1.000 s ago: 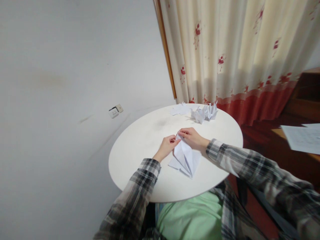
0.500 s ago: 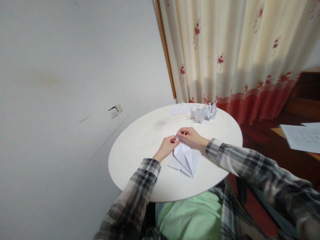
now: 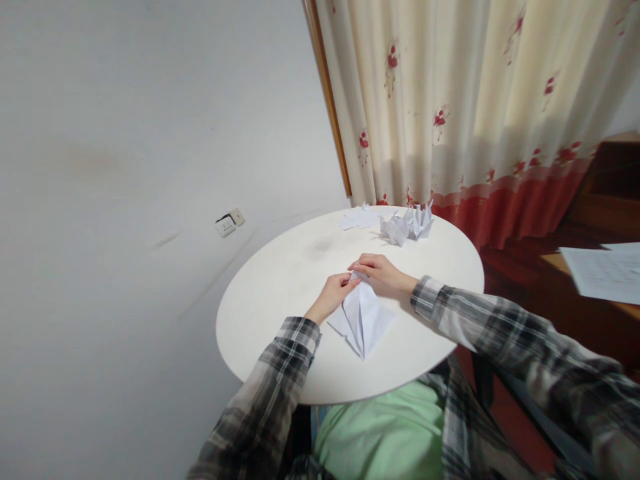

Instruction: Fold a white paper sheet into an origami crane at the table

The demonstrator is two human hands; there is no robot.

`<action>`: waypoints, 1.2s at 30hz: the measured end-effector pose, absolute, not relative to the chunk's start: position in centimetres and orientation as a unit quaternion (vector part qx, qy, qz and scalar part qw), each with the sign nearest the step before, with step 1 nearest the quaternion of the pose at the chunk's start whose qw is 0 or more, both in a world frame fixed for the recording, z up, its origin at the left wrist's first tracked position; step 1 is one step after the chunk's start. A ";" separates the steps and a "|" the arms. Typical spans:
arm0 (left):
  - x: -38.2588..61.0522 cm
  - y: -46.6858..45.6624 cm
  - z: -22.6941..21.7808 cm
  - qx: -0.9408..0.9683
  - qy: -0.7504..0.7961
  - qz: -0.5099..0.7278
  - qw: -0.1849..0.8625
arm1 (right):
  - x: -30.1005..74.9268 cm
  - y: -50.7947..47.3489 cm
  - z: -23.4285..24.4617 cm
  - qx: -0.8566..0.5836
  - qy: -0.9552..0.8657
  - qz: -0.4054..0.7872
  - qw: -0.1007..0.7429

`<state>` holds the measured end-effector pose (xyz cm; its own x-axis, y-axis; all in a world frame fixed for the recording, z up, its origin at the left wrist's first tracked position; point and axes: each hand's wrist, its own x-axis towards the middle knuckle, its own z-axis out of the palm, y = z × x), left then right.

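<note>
A white sheet of folded paper [image 3: 367, 320] lies on the round white table [image 3: 270, 313], its lower point facing my body. Creases run down its middle, and a flap stands up toward the top. My left hand [image 3: 336, 293] pinches the upper left part of this paper between thumb and fingers. From the other side, my right hand [image 3: 381, 272] is closed on the top tip, with its fingertips close to those of my left. The tip itself is mostly hidden under my fingers.
Several folded white paper figures [image 3: 407, 225] stand at the table's back right. Flat white paper pieces [image 3: 360, 217] lie left of them. A wall with a socket [image 3: 226, 226] is on the left, a flowered curtain [image 3: 450, 100] behind. Printed sheets [image 3: 600, 272] lie on a surface at right.
The folded paper has turned a little, its lower point swinging to the left. My right hand's fingers have closed further over the tip. Both hands stay in nearly the same place.
</note>
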<state>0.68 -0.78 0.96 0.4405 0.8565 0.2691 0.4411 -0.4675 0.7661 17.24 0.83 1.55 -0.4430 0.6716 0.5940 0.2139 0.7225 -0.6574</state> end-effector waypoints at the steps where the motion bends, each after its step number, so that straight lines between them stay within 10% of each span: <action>1: 0.7 -0.8 1.0 0.791 0.411 0.332 0.309 | 17.3 0.9 1.5 -0.271 -0.812 0.254 0.451; 36: 0.8 -0.8 1.2 0.725 0.415 0.389 0.388 | 17.1 1.2 1.1 -0.295 -0.763 0.335 0.467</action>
<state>0.76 -0.84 1.18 0.3535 0.9036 0.2418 0.3009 -0.3546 0.8853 17.11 1.22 1.09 -0.3891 0.7639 0.5148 0.1370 0.6006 -0.7878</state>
